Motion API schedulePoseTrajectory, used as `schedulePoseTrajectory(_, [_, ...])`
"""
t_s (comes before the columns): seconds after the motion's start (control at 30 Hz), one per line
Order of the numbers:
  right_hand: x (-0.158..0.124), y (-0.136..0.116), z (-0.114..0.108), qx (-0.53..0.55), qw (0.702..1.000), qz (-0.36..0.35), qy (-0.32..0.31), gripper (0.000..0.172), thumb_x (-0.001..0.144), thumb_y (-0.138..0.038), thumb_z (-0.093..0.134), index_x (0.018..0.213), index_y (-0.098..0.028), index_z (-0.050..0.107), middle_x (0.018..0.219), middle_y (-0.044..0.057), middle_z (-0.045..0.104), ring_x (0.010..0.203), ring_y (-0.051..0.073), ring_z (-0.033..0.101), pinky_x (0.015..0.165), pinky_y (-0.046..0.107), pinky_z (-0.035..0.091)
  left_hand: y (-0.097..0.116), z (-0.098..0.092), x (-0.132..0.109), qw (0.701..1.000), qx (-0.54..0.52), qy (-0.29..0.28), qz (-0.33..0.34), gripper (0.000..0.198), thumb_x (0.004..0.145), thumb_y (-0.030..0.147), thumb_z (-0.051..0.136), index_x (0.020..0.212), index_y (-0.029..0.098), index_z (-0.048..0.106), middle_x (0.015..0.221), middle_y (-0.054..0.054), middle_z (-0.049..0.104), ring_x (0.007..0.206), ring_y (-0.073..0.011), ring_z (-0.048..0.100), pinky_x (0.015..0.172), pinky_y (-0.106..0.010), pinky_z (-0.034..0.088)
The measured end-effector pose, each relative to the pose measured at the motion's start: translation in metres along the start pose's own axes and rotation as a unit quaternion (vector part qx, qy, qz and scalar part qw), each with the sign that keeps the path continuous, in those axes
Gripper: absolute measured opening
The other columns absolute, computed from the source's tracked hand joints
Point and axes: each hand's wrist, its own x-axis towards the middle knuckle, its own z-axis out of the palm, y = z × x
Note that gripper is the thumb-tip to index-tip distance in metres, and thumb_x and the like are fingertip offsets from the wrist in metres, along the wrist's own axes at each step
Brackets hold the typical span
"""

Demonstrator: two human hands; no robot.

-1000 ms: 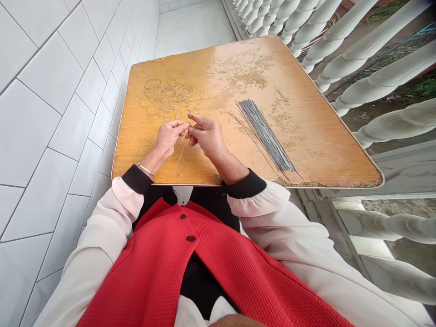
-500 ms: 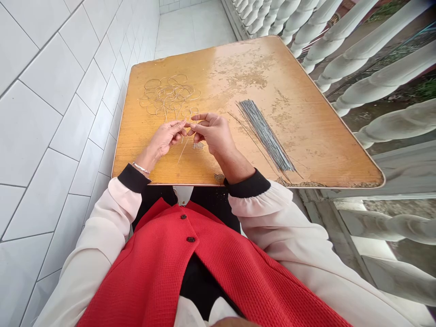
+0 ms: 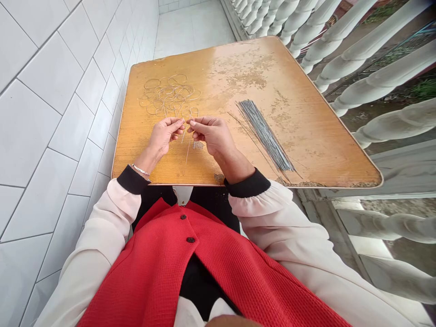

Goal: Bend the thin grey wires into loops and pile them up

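Observation:
Over the left part of the wooden table, my left hand (image 3: 165, 134) and my right hand (image 3: 211, 132) meet almost fingertip to fingertip. Both are closed in a pinch on a thin metal wire (image 3: 188, 152), whose straight end hangs down between them. How the wire bends within the fingers is too small to make out. Just beyond my hands lies a loose pile of wire loops (image 3: 173, 94), some with straight tails pointing towards me. To the right of my right hand rests a bundle of straight grey wires (image 3: 265, 135), with a few stray wires along its left side.
The table (image 3: 306, 122) has a worn, peeling top. A white tiled wall (image 3: 64, 118) runs close along the left, and a white balustrade (image 3: 354, 68) borders the right. A small dark patch (image 3: 219, 177) marks the near edge.
My right hand's fingers have closed in from a more spread pose. The hanging end of the wire has swung to the right and points more steeply down.

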Motion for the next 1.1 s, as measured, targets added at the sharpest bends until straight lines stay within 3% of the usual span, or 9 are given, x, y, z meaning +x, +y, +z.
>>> schedulePoseTrajectory(0.47, [0.002,0.003,0.004,0.022,0.999,0.012,0.038,0.016,0.085,-0.023,0.075,0.072,-0.017,0.070,0.073,0.002,0.070,0.056,0.007,0.055,0.055,0.018,0.048,-0.006,0.007,0.001,0.998,-0.054,0.007,-0.024,0.019,0.095,0.009,0.061,0.076,0.014,0.060,0.063,0.006,0.062,0.055,-0.0002,0.056,0.060,-0.014,0.044])
schedulePoseTrajectory(0.6, [0.003,0.003,0.001,0.040,0.997,0.045,0.041,0.014,0.087,-0.020,0.074,0.073,-0.016,0.070,0.072,0.002,0.069,0.053,0.005,0.055,0.051,0.016,0.049,-0.005,0.005,0.001,0.999,-0.001,0.022,-0.030,0.016,0.097,0.017,0.062,0.082,0.015,0.059,0.065,0.005,0.063,0.057,-0.0028,0.059,0.058,-0.015,0.045])
schedulePoseTrajectory(0.7, [0.008,0.000,0.000,0.013,0.996,0.053,0.068,0.018,0.088,-0.013,0.070,0.070,-0.016,0.069,0.066,0.001,0.065,0.048,0.006,0.054,0.048,0.018,0.049,-0.003,0.002,0.001,0.996,0.046,0.067,-0.023,0.016,0.100,0.025,0.058,0.087,0.017,0.058,0.068,0.004,0.064,0.056,-0.0042,0.060,0.053,-0.017,0.042])
schedulePoseTrajectory(0.9, [0.054,-0.009,-0.004,-0.196,0.970,0.064,0.130,0.029,0.088,-0.010,0.070,0.060,-0.016,0.063,0.053,0.002,0.059,0.047,0.011,0.058,0.056,0.029,0.058,0.001,-0.005,-0.007,0.995,0.030,0.095,0.016,0.003,0.097,0.018,0.059,0.094,0.018,0.060,0.075,0.003,0.066,0.058,-0.0035,0.058,0.054,-0.017,0.041])
schedulePoseTrajectory(1.0, [0.085,-0.006,-0.008,-0.247,0.956,0.068,0.146,0.022,0.086,-0.009,0.074,0.067,-0.013,0.065,0.049,0.000,0.056,0.047,0.011,0.059,0.062,0.032,0.061,0.000,-0.005,-0.014,0.996,0.023,0.087,0.008,0.004,0.096,0.016,0.060,0.093,0.018,0.061,0.077,0.002,0.066,0.060,-0.0037,0.059,0.055,-0.017,0.042])
schedulePoseTrajectory(1.1, [0.107,0.004,-0.011,-0.278,0.944,0.084,0.154,0.030,0.082,0.001,0.073,0.058,-0.013,0.061,0.044,-0.002,0.049,0.048,0.014,0.061,0.065,0.037,0.061,-0.001,-0.006,-0.020,0.997,0.019,0.078,-0.002,0.005,0.096,0.014,0.059,0.093,0.017,0.061,0.077,0.002,0.066,0.061,-0.0039,0.060,0.055,-0.016,0.042])
